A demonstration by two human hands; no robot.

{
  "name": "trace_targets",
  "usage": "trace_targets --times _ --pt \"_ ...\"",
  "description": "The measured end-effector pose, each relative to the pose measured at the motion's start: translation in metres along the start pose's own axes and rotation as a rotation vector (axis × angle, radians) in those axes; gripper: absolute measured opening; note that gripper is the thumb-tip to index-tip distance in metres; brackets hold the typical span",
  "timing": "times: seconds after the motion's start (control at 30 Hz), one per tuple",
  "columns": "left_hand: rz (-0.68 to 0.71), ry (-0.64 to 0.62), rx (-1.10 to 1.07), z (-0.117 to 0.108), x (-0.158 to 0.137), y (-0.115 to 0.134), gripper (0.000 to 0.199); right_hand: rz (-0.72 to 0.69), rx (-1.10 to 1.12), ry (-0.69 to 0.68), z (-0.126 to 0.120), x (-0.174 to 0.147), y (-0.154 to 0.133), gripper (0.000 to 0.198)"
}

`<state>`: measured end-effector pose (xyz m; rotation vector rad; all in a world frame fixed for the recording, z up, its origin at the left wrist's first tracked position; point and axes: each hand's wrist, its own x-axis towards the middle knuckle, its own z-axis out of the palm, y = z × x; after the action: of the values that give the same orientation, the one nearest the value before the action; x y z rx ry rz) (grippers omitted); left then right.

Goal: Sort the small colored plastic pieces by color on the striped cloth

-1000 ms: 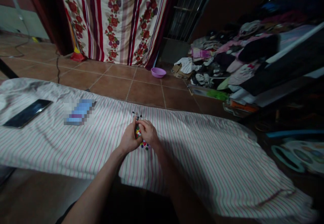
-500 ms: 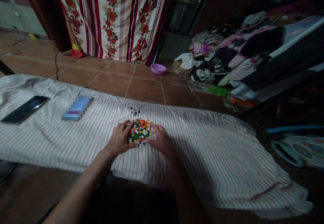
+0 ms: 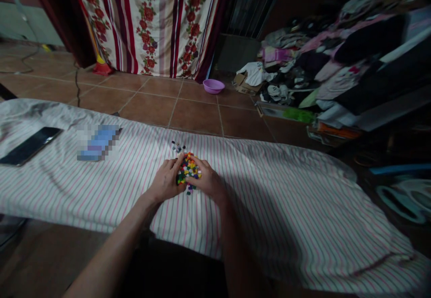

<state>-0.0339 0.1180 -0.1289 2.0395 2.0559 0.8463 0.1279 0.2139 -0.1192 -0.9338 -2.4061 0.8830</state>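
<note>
A heap of small multicoloured plastic pieces (image 3: 189,167) lies on a striped cloth (image 3: 269,199) in front of me. My left hand (image 3: 167,179) curves around the heap's left side, fingers apart and touching its edge. On the opposite side, my right hand (image 3: 208,181) rests against the pieces with its fingers spread and thumb over the near part. Neither hand grips a piece that I can make out. Just beyond the heap sits a little cluster of black, white and grey pieces (image 3: 178,147). A few loose pieces (image 3: 189,191) lie on the near side, between the wrists.
To the left on the cloth are a dark phone (image 3: 30,145) and a blurred-out bluish device (image 3: 99,143). Past the cloth's far edge, a purple basin (image 3: 213,86) stands on the tiled floor. Piled clothes (image 3: 313,64) fill the right, and a floral curtain (image 3: 148,24) hangs behind.
Both hands have come closer together, pressing the multicoloured pieces into a narrower, tighter heap. The whole view has shifted slightly.
</note>
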Motion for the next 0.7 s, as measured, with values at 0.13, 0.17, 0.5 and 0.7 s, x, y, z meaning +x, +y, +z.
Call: trace_targets --times 0.13,0.17,0.5,0.7 --pt "-0.026 0.024 -0.071 0.005 0.002 0.003 0.086 -0.027 0.043 0.014 0.005 0.006 -0.003 0.062" --pt "-0.035 0.033 -0.097 0.006 0.002 0.003 0.084 -0.043 0.06 0.026 0.006 0.007 -0.004 0.058" --pt "-0.117 0.074 -0.318 -0.004 0.001 0.005 0.068 -0.194 0.19 0.074 0.004 0.014 -0.021 0.039" --pt "-0.202 0.043 -0.408 -0.015 0.001 0.006 0.06 -0.214 0.187 0.045 -0.006 0.018 -0.019 0.028"
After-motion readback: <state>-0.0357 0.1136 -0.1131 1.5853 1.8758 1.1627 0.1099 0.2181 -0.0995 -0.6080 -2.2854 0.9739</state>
